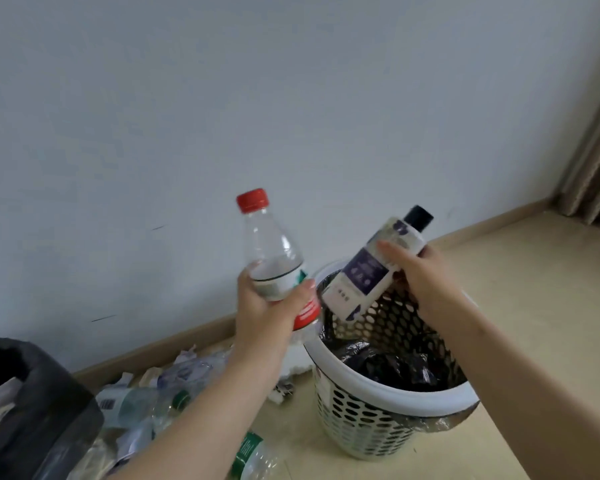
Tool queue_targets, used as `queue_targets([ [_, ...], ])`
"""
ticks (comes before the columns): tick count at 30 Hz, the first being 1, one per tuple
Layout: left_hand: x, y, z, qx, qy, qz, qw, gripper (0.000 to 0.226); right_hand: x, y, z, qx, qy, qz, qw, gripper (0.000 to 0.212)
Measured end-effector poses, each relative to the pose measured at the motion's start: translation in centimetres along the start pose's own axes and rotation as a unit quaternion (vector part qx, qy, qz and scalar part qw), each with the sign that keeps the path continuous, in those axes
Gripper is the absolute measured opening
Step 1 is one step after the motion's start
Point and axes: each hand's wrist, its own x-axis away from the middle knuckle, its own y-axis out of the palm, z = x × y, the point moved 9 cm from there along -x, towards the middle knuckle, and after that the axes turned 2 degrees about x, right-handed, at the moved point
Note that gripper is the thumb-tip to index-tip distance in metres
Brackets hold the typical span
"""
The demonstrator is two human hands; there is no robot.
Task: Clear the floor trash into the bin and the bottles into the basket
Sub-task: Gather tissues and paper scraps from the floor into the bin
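Your left hand [269,311] gripped red-capped clear bottle [274,247], upright, just left of basket [395,396] rim. Your right hand [425,280] gripped black-capped white bottle [368,271], tilted over basket mouth. Trash pile [174,379] crowded floor [291,431] between basket and bin [56,420].

Just 2 bare forearms [205,403] in shot tbh, bare all the way to the frame edge. Left hand [267,313]: thumbnail [309,285] short & plain. Right hand [426,278]: slim fingers [388,248], nails too blurry to tell imo.
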Motion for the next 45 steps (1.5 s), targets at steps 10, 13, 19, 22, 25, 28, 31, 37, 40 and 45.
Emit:
queue_targets([
  [10,1.3,6.6,-5.5,-0.171,-0.088,-0.151,0.97,0.086,-0.2,-2.3,5.8,0.161,0.075,0.004,0.984,0.039],
  [13,1.2,5.6,-4.9,-0.186,-0.074,-0.128,0.971,0.063,-0.1,-1.9,5.8,0.179,0.071,0.012,0.981,0.031],
  [19,-0.1,0.7,-3.8,-0.208,-0.067,-0.04,0.975,0.019,1.0,1.2,2.7,0.185,0.007,-0.002,0.983,0.015],
  [22,-0.1,-2.3,-3.6,-0.221,-0.069,-0.032,0.972,0.021,2.8,5.1,0.6,0.187,-0.054,-0.041,0.98,0.007],
  [25,-0.3,-6.3,-4.7,-0.203,-0.089,-0.014,0.975,0.022,5.4,10.1,-0.2,0.177,-0.092,-0.104,0.974,0.007],
  [28,0.9,-10.7,-6.9,-0.203,-0.12,0.015,0.972,0.019,8.4,14.9,1.2,0.182,-0.1,-0.166,0.964,0.013],
  [31,3.8,-15.8,-11.5,-0.176,-0.17,0.092,0.965,0.021,11.0,18.4,5.5,0.211,-0.071,-0.221,0.95,0.015],
  [37,12.4,-18.7,-20.4,-0.319,-0.229,0.069,0.917,0.017,15.2,15.9,20.9,0.305,0.092,-0.193,0.928,0.007],
  [40,14.9,-17.3,-22.4,-0.468,-0.168,-0.068,0.865,0.025,17.4,12.3,26.2,0.408,0.093,-0.177,0.891,0.021],
  [45,19.0,-14.9,-23.2,-0.649,0.05,-0.335,0.681,0.033,20.7,9.6,27.4,0.507,-0.012,-0.163,0.846,0.031],
])
